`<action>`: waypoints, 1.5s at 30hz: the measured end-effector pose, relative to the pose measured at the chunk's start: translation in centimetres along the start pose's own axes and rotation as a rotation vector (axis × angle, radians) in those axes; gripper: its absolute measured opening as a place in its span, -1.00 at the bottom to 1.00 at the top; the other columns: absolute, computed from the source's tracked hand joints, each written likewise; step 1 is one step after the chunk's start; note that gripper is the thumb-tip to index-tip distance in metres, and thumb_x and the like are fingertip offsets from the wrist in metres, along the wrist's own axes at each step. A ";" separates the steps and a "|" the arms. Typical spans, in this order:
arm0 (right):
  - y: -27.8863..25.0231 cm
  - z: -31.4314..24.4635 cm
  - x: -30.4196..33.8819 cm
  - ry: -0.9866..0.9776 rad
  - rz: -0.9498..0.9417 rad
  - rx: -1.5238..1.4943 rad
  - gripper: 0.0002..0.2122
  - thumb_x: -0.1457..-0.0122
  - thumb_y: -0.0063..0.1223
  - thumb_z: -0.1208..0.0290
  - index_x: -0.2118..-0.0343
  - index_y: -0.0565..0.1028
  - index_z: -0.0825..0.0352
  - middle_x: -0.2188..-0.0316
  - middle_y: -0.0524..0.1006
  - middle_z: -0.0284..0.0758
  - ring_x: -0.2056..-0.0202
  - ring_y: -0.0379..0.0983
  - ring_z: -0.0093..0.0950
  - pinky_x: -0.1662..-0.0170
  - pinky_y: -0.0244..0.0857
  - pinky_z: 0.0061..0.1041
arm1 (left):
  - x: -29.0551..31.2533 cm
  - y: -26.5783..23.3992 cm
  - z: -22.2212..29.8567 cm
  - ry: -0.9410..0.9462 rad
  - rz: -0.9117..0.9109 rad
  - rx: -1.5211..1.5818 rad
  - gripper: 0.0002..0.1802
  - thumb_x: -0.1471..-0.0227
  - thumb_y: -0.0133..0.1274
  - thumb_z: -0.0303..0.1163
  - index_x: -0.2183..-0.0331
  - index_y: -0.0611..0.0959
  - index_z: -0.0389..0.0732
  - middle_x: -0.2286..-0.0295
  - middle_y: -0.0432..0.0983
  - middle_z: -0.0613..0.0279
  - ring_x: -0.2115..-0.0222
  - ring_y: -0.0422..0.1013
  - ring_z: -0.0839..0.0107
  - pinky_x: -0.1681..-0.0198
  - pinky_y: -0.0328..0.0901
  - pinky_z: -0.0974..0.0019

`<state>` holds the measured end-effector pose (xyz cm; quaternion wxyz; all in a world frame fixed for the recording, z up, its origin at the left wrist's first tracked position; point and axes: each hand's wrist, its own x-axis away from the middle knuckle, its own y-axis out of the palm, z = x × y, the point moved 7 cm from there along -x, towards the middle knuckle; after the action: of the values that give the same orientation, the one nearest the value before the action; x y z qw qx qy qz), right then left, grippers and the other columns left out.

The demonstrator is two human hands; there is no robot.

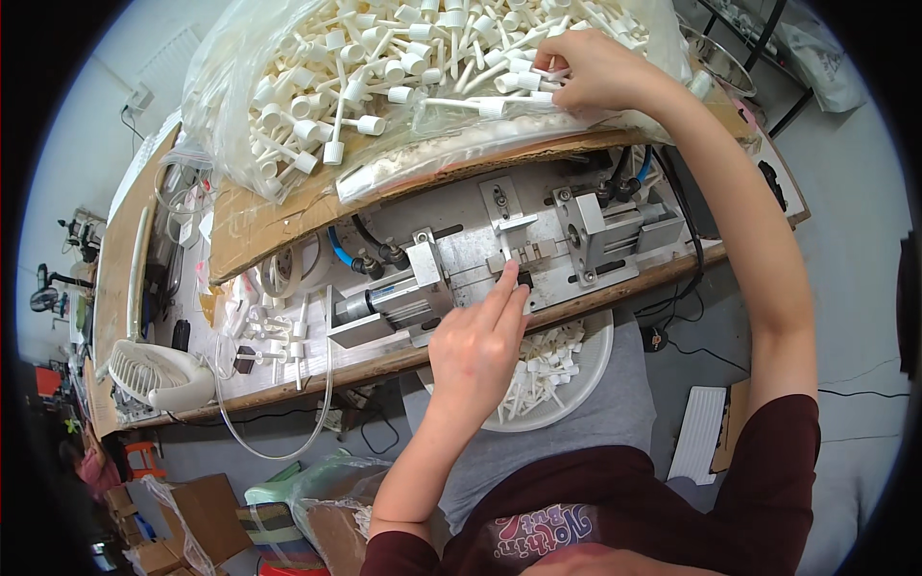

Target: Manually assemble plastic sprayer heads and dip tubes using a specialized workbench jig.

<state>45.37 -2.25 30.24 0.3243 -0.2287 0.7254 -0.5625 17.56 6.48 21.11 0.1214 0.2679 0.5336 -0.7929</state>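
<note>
My right hand (603, 73) is at the near right edge of a big heap of white plastic caps with stems (413, 60). Its thumb and fingers close on one of these white capped stems (548, 84). My left hand (477, 353) lies over the front of a metal fixture (471, 278) on the bench. Its index and middle fingers stretch out together, tips at the small centre block (528, 255) between two pneumatic cylinders. Nothing shows in this hand; its thumb side is partly hidden. The heap rests in a clear plastic bag (223, 106) on cardboard (279, 226).
Below the bench edge, a white basin (603, 370) of white plastic pieces sits at my lap. Left cylinder (394, 298) and right cylinder (615, 230) flank the fixture, with blue and black hoses. A small white fan (158, 374) and loose white parts (279, 341) stand at left.
</note>
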 end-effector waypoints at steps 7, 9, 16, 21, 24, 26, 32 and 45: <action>0.0 -2.4 -0.8 -0.160 0.182 -0.063 -0.69 0.10 0.24 0.44 0.23 0.58 0.39 0.31 0.64 -0.14 0.30 0.58 -0.30 0.15 0.43 -0.37 | -0.3 0.3 -0.1 -0.025 -0.054 0.014 -0.68 0.15 0.35 -0.39 0.25 0.74 -0.16 0.02 0.61 0.29 0.63 0.45 0.36 0.49 0.38 0.36; -1.2 -3.0 -0.7 -0.104 0.160 -0.086 -0.74 -0.01 0.23 0.43 0.22 0.59 0.40 0.27 0.65 -0.15 0.33 0.56 -0.40 0.20 0.43 -0.43 | -0.1 0.3 -0.3 -0.037 -0.060 0.009 -0.68 0.14 0.35 -0.38 0.24 0.74 -0.15 0.02 0.61 0.30 0.64 0.45 0.36 0.49 0.38 0.36; -4.0 -1.2 1.1 0.144 0.247 -0.928 -0.80 -0.13 0.27 0.41 0.28 0.52 0.40 0.45 0.55 -0.32 0.43 0.50 -0.53 0.35 0.39 -0.54 | -0.3 0.3 -0.3 -0.027 -0.059 0.026 -0.69 0.14 0.35 -0.38 0.25 0.74 -0.15 0.03 0.61 0.30 0.61 0.48 0.36 0.48 0.40 0.36; -3.7 -2.5 4.2 0.163 0.372 -1.397 -0.83 -0.13 0.25 0.46 0.26 0.54 0.41 0.45 0.57 -0.27 0.41 0.52 -0.41 0.27 0.43 -0.46 | -0.3 -0.5 -0.2 -0.012 -0.044 0.148 -0.64 0.16 0.39 -0.37 0.23 0.72 -0.19 0.08 0.63 0.24 0.54 0.53 0.39 0.44 0.42 0.37; -2.9 -3.3 6.0 0.061 0.380 -1.433 -0.79 -0.24 0.15 0.40 0.18 0.59 0.44 0.22 0.65 -0.18 0.39 0.50 -0.63 0.30 0.41 -0.62 | -0.8 -2.1 -0.2 -0.099 0.043 0.360 -0.50 0.18 0.43 -0.39 0.12 0.67 -0.19 0.02 0.58 0.17 0.38 0.56 0.42 0.37 0.44 0.34; -1.2 -5.6 7.6 0.020 0.286 -1.681 -0.81 -0.26 0.15 0.43 0.14 0.56 0.42 0.24 0.64 -0.20 0.37 0.53 -0.63 0.29 0.44 -0.63 | -1.4 -3.3 -1.0 -0.189 0.129 0.516 -0.20 0.14 0.42 -0.53 -0.16 0.47 -0.22 -0.09 0.46 0.06 0.08 0.51 0.33 0.20 0.49 0.24; 3.1 -11.0 13.2 0.148 0.068 -2.058 -0.73 -0.28 0.13 0.42 0.04 0.50 0.48 0.23 0.63 -0.20 0.48 0.49 -0.68 0.40 0.43 -0.68 | -1.8 -2.3 -2.7 -0.431 0.099 1.431 -0.30 -0.03 0.18 -0.75 -0.21 0.39 -0.36 -0.10 0.42 -0.07 0.06 0.53 0.26 0.07 0.49 0.34; 2.4 -7.1 18.5 0.220 0.619 -1.375 -0.72 -0.19 0.23 0.59 0.04 0.51 0.46 0.21 0.61 -0.23 0.34 0.55 -0.58 0.27 0.48 -0.61 | 1.3 0.0 0.3 -0.060 0.039 0.144 -0.65 0.13 0.37 -0.48 0.21 0.73 -0.30 0.08 0.61 0.11 0.39 0.59 0.34 0.34 0.45 0.36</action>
<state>27.65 -9.79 25.11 0.1778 -0.1078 0.9716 0.1130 16.38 6.36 20.43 0.1331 0.2624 0.4660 -0.8344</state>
